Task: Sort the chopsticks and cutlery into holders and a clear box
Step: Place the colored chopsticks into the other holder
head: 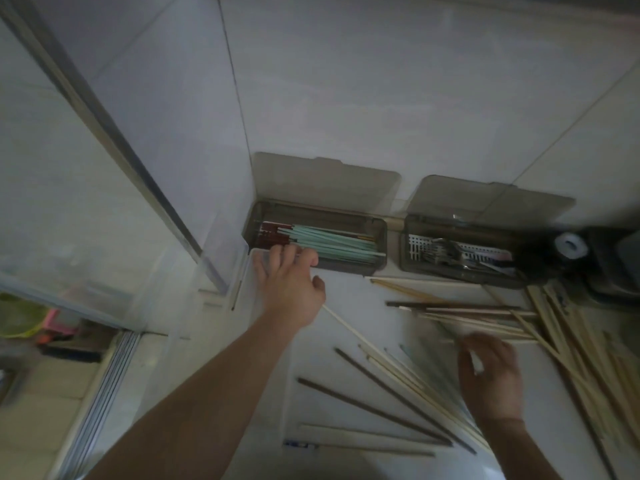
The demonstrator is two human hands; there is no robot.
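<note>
Left hand (289,282) reaches the chopstick holder (346,266); right hand (490,375) over loose chopsticks (398,407).

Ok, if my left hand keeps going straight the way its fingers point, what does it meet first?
Most likely the mint-green chopsticks in the left holder: the left hand already has its fingertips at that holder's near rim, though depth is hard to judge.
</note>
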